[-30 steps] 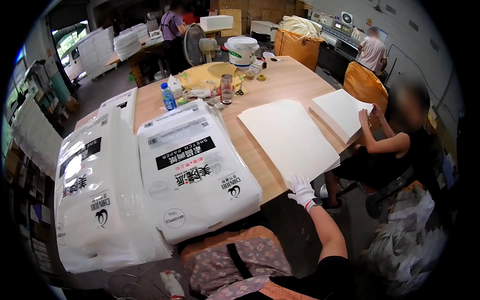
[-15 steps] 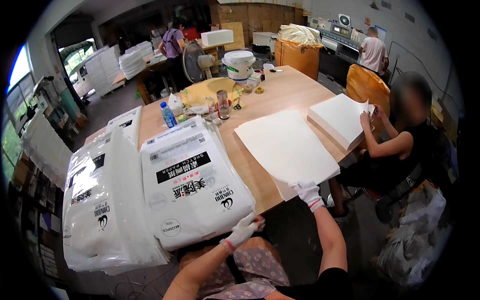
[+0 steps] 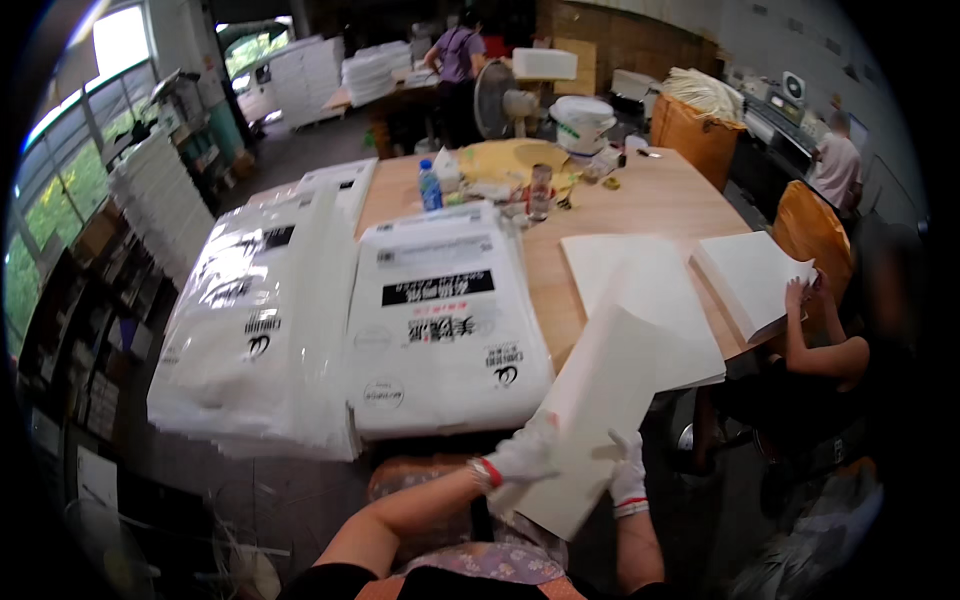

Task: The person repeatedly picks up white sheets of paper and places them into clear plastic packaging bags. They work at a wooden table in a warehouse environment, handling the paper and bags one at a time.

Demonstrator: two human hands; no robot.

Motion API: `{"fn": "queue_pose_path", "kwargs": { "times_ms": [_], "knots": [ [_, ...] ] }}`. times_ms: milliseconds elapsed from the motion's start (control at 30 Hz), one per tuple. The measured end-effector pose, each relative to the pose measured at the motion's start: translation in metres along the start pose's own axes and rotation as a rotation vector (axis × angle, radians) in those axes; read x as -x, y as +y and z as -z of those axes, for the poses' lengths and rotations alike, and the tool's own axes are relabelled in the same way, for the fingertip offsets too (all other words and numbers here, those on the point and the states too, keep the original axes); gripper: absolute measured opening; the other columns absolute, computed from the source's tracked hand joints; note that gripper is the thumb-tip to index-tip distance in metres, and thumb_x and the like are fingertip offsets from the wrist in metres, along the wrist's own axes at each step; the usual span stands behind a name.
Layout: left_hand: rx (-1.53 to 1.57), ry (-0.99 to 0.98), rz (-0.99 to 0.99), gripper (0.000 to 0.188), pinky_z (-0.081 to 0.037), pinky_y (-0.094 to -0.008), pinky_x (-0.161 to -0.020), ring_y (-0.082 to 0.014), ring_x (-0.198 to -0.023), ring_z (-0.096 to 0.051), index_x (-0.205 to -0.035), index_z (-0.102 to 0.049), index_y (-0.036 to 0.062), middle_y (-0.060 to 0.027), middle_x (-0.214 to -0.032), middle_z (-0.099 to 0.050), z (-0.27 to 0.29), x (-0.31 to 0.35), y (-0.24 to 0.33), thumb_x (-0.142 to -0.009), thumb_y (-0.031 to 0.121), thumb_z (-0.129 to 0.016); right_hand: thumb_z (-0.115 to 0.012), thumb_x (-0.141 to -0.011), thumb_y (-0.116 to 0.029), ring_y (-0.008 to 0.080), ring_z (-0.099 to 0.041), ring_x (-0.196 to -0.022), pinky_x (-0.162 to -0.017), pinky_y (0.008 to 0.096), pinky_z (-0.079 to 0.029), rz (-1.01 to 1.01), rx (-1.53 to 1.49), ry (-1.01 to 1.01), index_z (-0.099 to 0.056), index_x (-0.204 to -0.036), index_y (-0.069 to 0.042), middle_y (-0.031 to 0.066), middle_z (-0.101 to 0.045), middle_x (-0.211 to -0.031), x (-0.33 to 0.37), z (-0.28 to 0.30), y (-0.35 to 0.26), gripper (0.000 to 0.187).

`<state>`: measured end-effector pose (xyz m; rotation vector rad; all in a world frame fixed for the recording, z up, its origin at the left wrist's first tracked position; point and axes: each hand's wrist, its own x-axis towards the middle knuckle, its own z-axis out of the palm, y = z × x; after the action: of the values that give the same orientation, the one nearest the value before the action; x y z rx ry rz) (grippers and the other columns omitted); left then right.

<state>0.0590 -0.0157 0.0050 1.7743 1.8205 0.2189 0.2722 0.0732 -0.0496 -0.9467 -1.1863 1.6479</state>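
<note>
Tilted over the table's near edge and my lap is a thin batch of large white paper (image 3: 598, 405); whether it is one sheet or a few I cannot tell. My left hand (image 3: 528, 455), in a white glove with a red cuff, grips its left edge, slightly blurred. On the opposite edge, my gloved right hand (image 3: 628, 472) holds the paper with the thumb over the front. Behind it, a white paper stack (image 3: 625, 262) lies on the table, partly covered by the held paper. Left of my left hand is a pile of printed white plastic packs (image 3: 440, 350).
Glossy plastic sleeves (image 3: 250, 320) hang over the wooden table's (image 3: 690, 205) left edge. A blue-capped bottle (image 3: 430, 186), a glass (image 3: 540, 192) and a white bucket (image 3: 582, 125) stand farther back. At right, a seated co-worker's hands (image 3: 803, 290) touch another paper stack (image 3: 745, 275).
The right hand has lifted paper off the stack and brought it toward me. My left hand has moved right from beside the packs onto the paper. The view has turned left.
</note>
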Motion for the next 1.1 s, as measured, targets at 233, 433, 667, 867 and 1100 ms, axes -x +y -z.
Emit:
{"fn": "queue_pose_path", "kwargs": {
  "times_ms": [233, 433, 667, 867, 1100],
  "knots": [
    [0.561, 0.153, -0.007, 0.055, -0.028, -0.0545, -0.101, -0.0408, -0.124, -0.036, -0.120, -0.052, 0.0070, -0.0161, -0.129, -0.046, -0.020, 0.012, -0.047, -0.073, 0.032, -0.068, -0.069, -0.084, -0.020, 0.0163, -0.062, -0.078, -0.068, 0.0302, -0.053, 0.030, 0.371, 0.288, -0.058, -0.112, 0.002, 0.0091, -0.065, -0.098, -0.006, -0.033, 0.034, 0.037],
    [-0.468, 0.852, -0.167, 0.014, -0.048, -0.0365, -0.080, -0.0230, -0.087, -0.055, -0.079, -0.064, 0.0137, -0.0032, -0.087, -0.058, -0.018, 0.044, -0.187, -0.066, 0.018, -0.066, -0.067, -0.084, -0.017, 0.0163, -0.061, -0.084, -0.075, 0.0300, -0.051, 0.063, 0.240, 0.227, -0.056, -0.115, 0.003, 0.0096, -0.065, -0.100, 0.020, -0.044, -0.035, 0.039],
    [0.246, 0.195, 0.174, 0.020, -0.047, -0.0335, -0.073, -0.0263, -0.084, -0.059, -0.080, -0.061, 0.0078, -0.0095, -0.085, -0.062, 0.032, 0.017, -0.186, -0.086, 0.025, -0.054, -0.067, -0.082, -0.009, 0.0165, -0.061, -0.082, -0.072, 0.0292, -0.050, 0.191, 0.500, 0.061, -0.058, -0.110, 0.004, 0.0095, -0.065, -0.096, 0.073, -0.044, -0.125, 0.032],
    [0.500, 0.125, -0.128, 0.017, -0.047, -0.0360, -0.076, -0.0303, -0.082, -0.058, -0.087, -0.059, 0.0048, -0.0132, -0.090, -0.061, 0.046, -0.009, -0.190, -0.086, 0.020, -0.053, -0.074, -0.072, -0.015, 0.0315, -0.064, -0.074, -0.065, 0.0365, -0.052, 0.410, 1.041, -0.254, -0.068, -0.088, -0.004, 0.0142, -0.066, -0.087, 0.102, -0.067, -0.152, 0.020],
    [1.554, 0.475, 0.178, 0.011, -0.042, -0.0295, -0.067, -0.0116, -0.065, -0.047, -0.080, -0.056, 0.0108, 0.0018, -0.075, -0.052, 0.095, -0.037, -0.192, -0.086, 0.010, -0.046, -0.058, -0.075, -0.050, 0.0356, -0.062, -0.069, -0.059, 0.0441, -0.050, 0.089, 1.530, -0.545, -0.068, -0.079, -0.007, 0.0177, -0.063, -0.074, 0.106, -0.068, -0.085, 0.044]
  ]
}}
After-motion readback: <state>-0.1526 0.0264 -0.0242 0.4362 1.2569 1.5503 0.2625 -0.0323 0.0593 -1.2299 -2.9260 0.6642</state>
